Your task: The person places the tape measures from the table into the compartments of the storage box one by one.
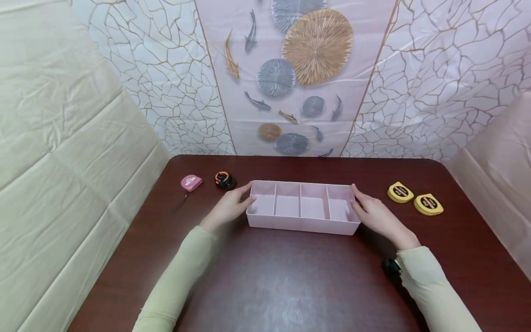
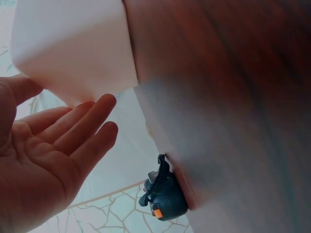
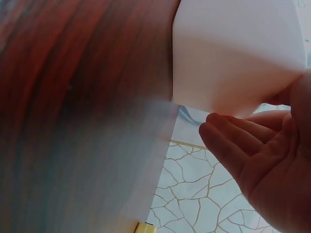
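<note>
Left hand [image 1: 226, 207] and right hand [image 1: 379, 217] each gripping an end of my pink tray [image 1: 304, 224], frame centre, seemingly resting on the table [image 1: 269, 281]. Placement looks done, letting go isn't. Compartments [image 1: 313, 208] bare; pink tape measure [image 1: 191, 182], black-orange tape measure [image 1: 224, 180] centre-left, yellow tape measures [image 1: 400, 192] centre-right, all outside.

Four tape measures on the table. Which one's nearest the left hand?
The black-and-orange tape measure, just beyond the left hand. The pink one lies farther left; both yellow ones are across, beside the right hand.
</note>
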`<state>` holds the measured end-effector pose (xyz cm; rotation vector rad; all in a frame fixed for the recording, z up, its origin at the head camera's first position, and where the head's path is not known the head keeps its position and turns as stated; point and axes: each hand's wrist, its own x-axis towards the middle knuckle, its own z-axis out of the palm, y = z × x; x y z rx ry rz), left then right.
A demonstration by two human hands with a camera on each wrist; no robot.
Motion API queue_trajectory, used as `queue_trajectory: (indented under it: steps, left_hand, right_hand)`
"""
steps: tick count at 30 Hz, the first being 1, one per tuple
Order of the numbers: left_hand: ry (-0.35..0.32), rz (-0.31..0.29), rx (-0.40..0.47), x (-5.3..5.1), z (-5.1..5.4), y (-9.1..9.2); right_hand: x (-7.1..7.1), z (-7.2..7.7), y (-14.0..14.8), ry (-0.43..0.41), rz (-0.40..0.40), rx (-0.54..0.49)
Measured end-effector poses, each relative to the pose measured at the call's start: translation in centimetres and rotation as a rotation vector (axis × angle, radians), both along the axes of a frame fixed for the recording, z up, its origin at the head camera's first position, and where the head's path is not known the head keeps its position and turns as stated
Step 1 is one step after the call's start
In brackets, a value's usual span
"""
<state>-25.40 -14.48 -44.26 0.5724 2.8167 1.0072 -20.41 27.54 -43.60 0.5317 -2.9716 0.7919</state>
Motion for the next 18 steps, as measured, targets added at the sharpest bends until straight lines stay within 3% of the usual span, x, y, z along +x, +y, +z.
queue_trajectory:
  steps: [5,13,18]
  left_hand:
    - [-0.004,0.002,0.022,-0.12,-0.17,0.05]
    - [0.013,-0.042,0.056,-0.44,-0.27,0.45]
    - [-0.002,-0.019,0.060,-0.42,-0.24,0.20]
  right_hand:
    - [-0.05,-0.17,-0.09,0.010,-0.007,0.001]
    - [0.11,0.15,0.49,0.016,-0.025,0.014]
    - [-0.02,0.11,0.19,0.011,-0.023,0.013]
